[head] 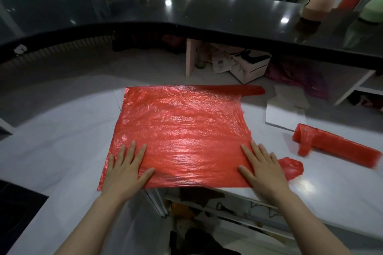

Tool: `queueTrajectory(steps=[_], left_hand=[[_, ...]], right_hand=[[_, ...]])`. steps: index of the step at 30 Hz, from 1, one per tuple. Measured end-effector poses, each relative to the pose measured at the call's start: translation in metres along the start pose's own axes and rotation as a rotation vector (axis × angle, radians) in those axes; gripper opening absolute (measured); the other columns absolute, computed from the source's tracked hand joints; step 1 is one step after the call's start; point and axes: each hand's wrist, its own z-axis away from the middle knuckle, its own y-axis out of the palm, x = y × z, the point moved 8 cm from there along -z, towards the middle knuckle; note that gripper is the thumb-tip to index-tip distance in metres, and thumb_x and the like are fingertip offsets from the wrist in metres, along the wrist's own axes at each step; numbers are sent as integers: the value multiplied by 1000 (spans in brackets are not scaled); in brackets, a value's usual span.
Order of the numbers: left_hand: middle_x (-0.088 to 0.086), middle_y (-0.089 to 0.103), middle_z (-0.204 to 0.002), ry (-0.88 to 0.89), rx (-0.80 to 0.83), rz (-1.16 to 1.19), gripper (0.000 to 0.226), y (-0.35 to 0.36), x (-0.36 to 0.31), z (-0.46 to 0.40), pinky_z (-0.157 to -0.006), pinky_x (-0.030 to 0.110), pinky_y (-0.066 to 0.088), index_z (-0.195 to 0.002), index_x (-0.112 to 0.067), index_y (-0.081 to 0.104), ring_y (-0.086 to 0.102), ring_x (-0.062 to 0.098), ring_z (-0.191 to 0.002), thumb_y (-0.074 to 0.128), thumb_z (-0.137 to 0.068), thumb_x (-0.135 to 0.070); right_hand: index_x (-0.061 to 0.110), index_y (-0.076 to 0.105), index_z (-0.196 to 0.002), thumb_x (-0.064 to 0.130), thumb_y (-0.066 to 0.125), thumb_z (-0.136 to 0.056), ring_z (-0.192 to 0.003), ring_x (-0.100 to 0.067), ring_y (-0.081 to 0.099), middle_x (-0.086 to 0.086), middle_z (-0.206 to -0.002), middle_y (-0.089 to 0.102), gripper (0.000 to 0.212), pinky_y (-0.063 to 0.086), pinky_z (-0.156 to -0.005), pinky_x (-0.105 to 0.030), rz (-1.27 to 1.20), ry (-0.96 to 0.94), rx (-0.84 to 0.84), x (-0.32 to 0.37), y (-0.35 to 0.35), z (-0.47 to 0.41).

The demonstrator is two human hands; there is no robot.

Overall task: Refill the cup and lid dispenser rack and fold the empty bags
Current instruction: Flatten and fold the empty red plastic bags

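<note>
Folding step: red bag (182,130) pressed flat, left hand (126,168) and right hand (264,168) spread open on its near edge. First fold judged next.

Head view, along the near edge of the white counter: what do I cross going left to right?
Left hand → flat red bag → right hand → bag handle → rolled red bag.

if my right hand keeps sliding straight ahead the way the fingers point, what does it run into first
Nothing solid, probably. The right hand lies flat on the spread red plastic bag, fingers pointing up and slightly left across it. It would only cross more bag, then the bag's far edge and bare white counter.
</note>
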Motion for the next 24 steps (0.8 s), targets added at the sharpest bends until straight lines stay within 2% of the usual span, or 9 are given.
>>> queueTrajectory(steps=[5, 7, 9, 11, 15, 18, 20, 21, 24], left_hand=[[-8, -28, -151, -3, 1, -6, 90, 1, 0, 0, -116, 47, -10, -140, -40, -30, -16, 22, -146, -12, -64, -85], [-8, -27, -152, -4, -1, -4, 89, 2, 1, 0, -116, 48, -10, -139, -41, -30, -16, 22, -146, -12, -64, -85], [-8, -26, -152, -2, -8, 2, 89, 2, 2, 1, -116, 48, -10, -139, -40, -30, -15, 22, -147, -12, -64, -86], [-9, -25, -152, 2, -17, 13, 89, 3, 2, 1, -116, 48, -10, -139, -40, -29, -14, 23, -147, -10, -65, -85], [-7, -26, -153, -9, -20, -11, 85, 2, 4, 1, -116, 48, -9, -138, -39, -31, -16, 22, -147, -8, -70, -85], [-4, -23, -157, -19, -3, -5, 82, 3, 2, 1, -116, 49, -9, -139, -38, -32, -17, 24, -146, -2, -76, -83], [-2, -22, -157, -10, -2, 15, 84, 0, -3, 3, -116, 49, -10, -139, -39, -31, -16, 25, -146, 1, -74, -81], [-1, -20, -158, 3, -15, 27, 85, -3, -5, 5, -117, 48, -9, -140, -38, -29, -14, 25, -147, 2, -75, -80], [-3, -7, -157, 64, -128, 137, 88, -20, -13, 20, -118, 36, -6, -146, -34, -13, -6, 18, -146, 1, -76, -85]], right_hand=[[44, -9, -149, 72, 13, -89, -142, -5, -14, 15, -155, -18, 70, -9, -117, -35, -35, -7, -5, -5, 0, -1], [39, 7, -151, 64, 30, -92, -144, -7, -3, 15, -156, -3, 68, -2, -117, -35, -160, -22, -21, -9, -4, 0], [33, 29, -148, 48, 51, -93, -144, -13, 19, 11, -155, 25, 61, 14, -116, -36, -371, 19, -73, -23, -14, 5], [28, 40, -143, 38, 59, -92, -142, -15, 27, 6, -152, 35, 56, 21, -115, -34, -376, 46, -102, -35, -21, 10], [28, 35, -146, 46, 51, -93, -146, -17, 17, 3, -156, 28, 59, 15, -118, -40, -217, 56, -107, -33, -24, 13], [37, 12, -151, 67, 33, -89, -147, -14, -3, 7, -159, 5, 72, 0, -118, -43, -113, 0, -135, -13, -33, 13], [43, -1, -148, 81, 14, -78, -144, -11, -14, 12, -156, -11, 81, -8, -117, -44, -22, -104, -92, 13, -31, 12], [44, -4, -148, 84, 11, -75, -144, -11, -18, 13, -155, -17, 84, -11, -116, -45, 26, -162, -59, 28, -26, 11], [44, 3, -149, 84, 31, -76, -146, -14, -16, 12, -157, -16, 88, -16, -116, -46, 130, -305, 45, 62, -4, 7]])
